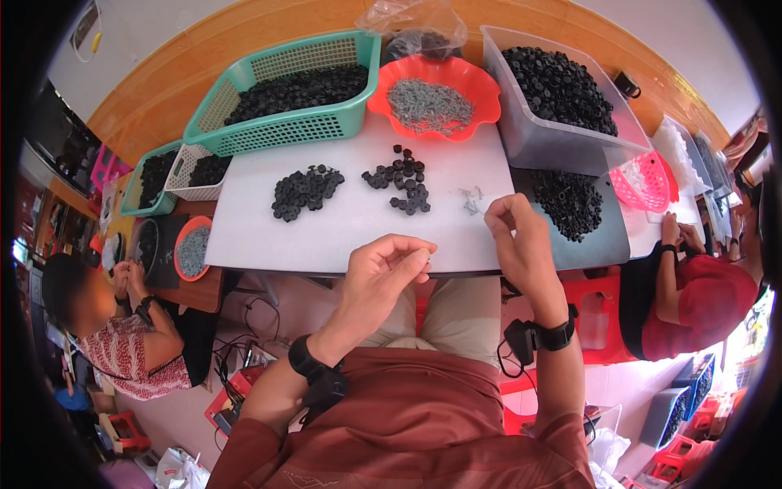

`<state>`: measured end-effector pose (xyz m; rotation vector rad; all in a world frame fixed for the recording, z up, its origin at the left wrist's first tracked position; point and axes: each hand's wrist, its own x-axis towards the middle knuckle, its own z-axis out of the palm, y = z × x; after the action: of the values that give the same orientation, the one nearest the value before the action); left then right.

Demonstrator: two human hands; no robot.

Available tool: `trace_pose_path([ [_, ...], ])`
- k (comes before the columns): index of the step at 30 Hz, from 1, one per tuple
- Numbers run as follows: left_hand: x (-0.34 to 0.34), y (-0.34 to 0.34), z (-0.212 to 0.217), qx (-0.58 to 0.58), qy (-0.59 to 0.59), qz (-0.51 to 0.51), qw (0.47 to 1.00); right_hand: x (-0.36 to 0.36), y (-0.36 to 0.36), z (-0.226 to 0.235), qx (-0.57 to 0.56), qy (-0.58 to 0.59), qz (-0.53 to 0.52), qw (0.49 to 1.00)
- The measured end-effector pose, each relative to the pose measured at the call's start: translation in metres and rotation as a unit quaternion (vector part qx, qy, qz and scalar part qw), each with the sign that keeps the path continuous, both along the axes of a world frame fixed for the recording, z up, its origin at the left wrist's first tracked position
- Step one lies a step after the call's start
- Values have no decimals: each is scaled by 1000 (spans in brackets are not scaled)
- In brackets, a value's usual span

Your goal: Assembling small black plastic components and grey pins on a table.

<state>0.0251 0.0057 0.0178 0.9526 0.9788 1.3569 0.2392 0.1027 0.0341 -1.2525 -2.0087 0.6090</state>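
My left hand [381, 273] is over the table's near edge, thumb and forefinger pinched together; whatever they hold is too small to name. At the right, my right hand [524, 243] has its fingers curled and its fingertips close together, beside a few loose small grey screws [471, 200]. I cannot make out what sits between those fingertips. Beyond my hands, on the white work surface [269, 244], lie a heap of flat black plastic parts [306, 192] and a looser group of round black caps [399, 173].
Along the back stand a green basket of black parts [281, 143], a red scalloped bowl [481, 118] of grey screws and a clear bin [562, 143] of black caps. Small black parts [568, 204] cover a dark mat at right. One person sits on each side.
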Motion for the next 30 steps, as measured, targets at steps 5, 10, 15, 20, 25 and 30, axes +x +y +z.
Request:
trace_pose_path([
  [5, 8, 11, 5, -18, -14, -17, 1000, -10, -29, 9, -10, 133, 100, 986],
  [10, 13, 11, 14, -39, 2, -32, 999, -15, -42, 16, 23, 104, 148, 983],
  [15, 11, 8, 10, -33, 14, -64, 997, -15, -47, 12, 57, 95, 161, 981],
  [20, 12, 5, 9, -29, -33, -63, 997, -19, -47, 9, 127, 131, 167, 969],
  [25, 11, 1, 15, -77, -154, -81, 982, -21, -49, 4, 143, 143, 154, 967],
  [30, 11, -1, 17, -85, -134, -72, 985, -22, -49, 4, 150, 154, 160, 963],
])
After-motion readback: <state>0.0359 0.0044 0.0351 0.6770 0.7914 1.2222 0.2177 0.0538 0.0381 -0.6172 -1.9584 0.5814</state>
